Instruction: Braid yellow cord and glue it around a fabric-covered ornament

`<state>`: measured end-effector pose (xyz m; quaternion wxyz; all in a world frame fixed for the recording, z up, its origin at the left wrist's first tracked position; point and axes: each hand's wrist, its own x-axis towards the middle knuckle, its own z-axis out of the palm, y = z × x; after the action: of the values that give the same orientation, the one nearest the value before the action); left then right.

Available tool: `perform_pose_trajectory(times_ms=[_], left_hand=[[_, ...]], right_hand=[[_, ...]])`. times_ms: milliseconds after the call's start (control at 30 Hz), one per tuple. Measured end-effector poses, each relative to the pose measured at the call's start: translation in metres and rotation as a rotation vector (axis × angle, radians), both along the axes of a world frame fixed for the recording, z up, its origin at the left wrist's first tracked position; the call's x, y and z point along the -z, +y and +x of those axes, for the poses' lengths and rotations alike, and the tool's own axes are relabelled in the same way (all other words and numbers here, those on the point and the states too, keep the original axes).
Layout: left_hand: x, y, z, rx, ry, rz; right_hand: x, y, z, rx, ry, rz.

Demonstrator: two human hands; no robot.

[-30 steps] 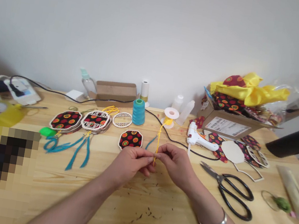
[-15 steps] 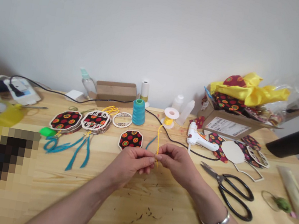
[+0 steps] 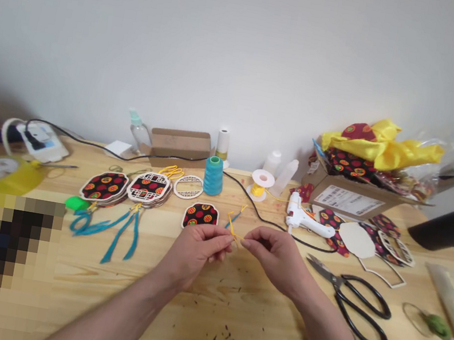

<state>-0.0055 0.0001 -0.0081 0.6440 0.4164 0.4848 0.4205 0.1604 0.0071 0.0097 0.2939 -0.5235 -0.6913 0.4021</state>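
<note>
Between my two hands runs a thin yellow cord [image 3: 232, 230], bent above the fingertips, with its upper part sticking up and back. My left hand [image 3: 206, 243] pinches it between thumb and forefinger, the other fingers curled underneath. The fingertips of my right hand [image 3: 268, 252] are pressed together on the cord's right end, a small gap from the left. Just behind my left hand lies a fabric-covered plaque [image 3: 201, 214] with a dark flowered pattern, partly hidden by that hand. A short blue strip [image 3: 237, 218] rests on the table beyond the cord.
Black-handled scissors [image 3: 351, 298] lie right of my right hand, behind them a white glue gun [image 3: 308, 221]. At the back stand a blue thread cone [image 3: 213, 176] and a spool [image 3: 262, 179]. Stacked plaques [image 3: 149, 187] with blue ribbons lie left. A full cardboard box [image 3: 348, 199] stands back right.
My hands have drawn slightly apart, the right one moving right. The cord, upright before, now bends and stretches across between the fingertips. The whole view has shifted a little.
</note>
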Motion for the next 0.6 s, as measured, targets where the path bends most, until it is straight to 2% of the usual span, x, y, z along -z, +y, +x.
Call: perform_pose_trajectory(times_ms=[133, 233, 400, 600], left_hand=[[0.000, 0.000, 0.001, -0.038, -0.024, -0.009], [0.000, -0.001, 0.001, -0.066, -0.080, -0.032], [0.001, -0.002, 0.002, -0.122, -0.098, -0.095], [0.004, 0.000, 0.003, -0.094, -0.206, -0.143]], right_hand=[[0.002, -0.009, -0.006, 0.035, -0.065, 0.235], [0.008, -0.017, -0.011, -0.011, -0.187, 0.442], [0.020, -0.024, -0.016, -0.123, -0.508, 0.808], [0.018, -0.026, -0.019, -0.231, -0.753, 1.000]])
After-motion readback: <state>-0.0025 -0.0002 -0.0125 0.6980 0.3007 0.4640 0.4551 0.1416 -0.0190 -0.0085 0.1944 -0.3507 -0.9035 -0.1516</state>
